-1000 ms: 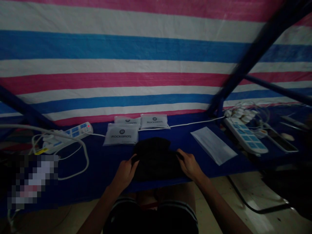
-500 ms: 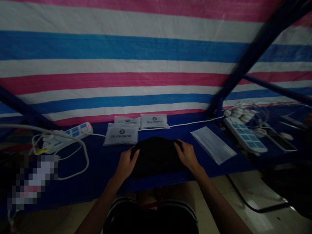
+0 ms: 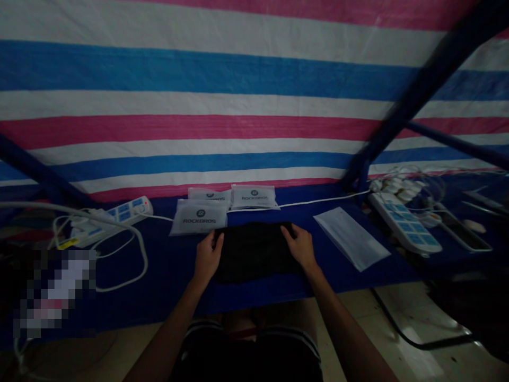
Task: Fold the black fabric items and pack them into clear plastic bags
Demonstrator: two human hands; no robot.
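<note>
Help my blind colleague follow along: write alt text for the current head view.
A person's left hand and right hand hold a black cloth near its far corners, over a blue table. Three printed pouches lie beyond it, a plain pouch to its right. Power strips lie on either side.

Black cloth [image 3: 255,252]: roughly rectangular, spread out, long side crosswise, near front of blue tabletop [image 3: 167,278].

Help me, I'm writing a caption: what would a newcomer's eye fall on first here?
Probably the pink, white and blue striped plastic-looking sheet filling the background. Below it, over the dark-blue tabletop, the left hand and right hand hold a roughly rectangular black cloth by its ends. Just behind, slightly left, lie three flat translucent white plastic pouches.
</note>
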